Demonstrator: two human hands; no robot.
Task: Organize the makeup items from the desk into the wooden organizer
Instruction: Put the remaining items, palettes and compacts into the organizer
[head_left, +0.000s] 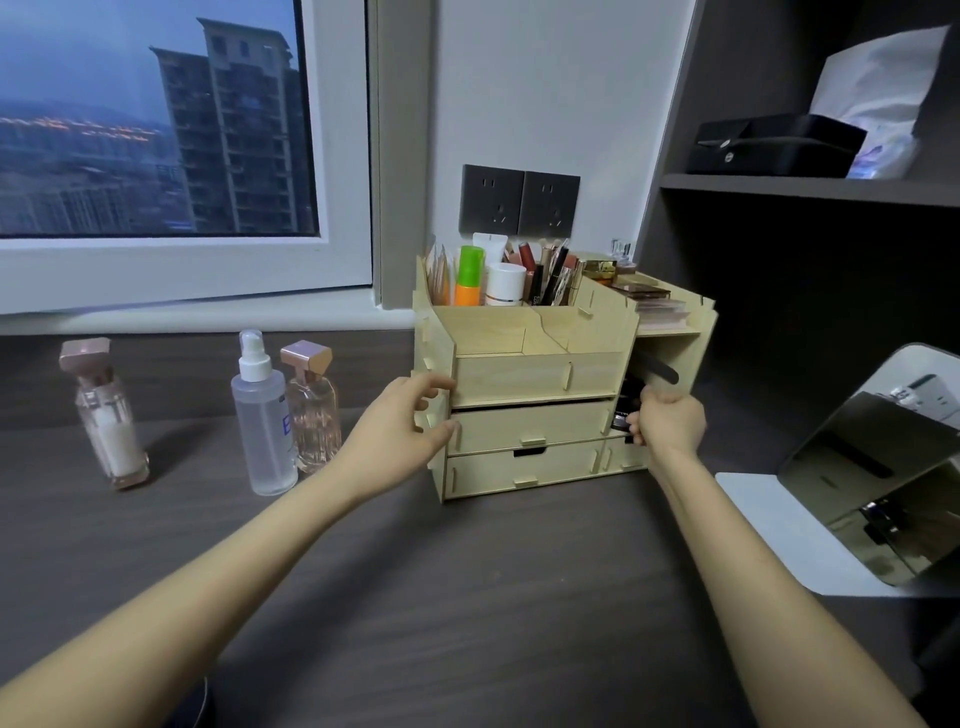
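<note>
The wooden organizer (535, 415) stands on the table (467, 597), against the wall. The left grip (410, 410) clasps its left side panel. The right grip (670, 421) is curled at its right front edge; whether it holds the panel or a dark item there cannot be determined. A spray bottle (262, 415) stands on the table to the organizer's left.

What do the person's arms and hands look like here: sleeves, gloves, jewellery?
Left hand and right hand are bare, with no gloves and no rings visible. Both forearms are uncovered right to the frame edge: no sleeves, watch, bracelets or markings show.
</note>
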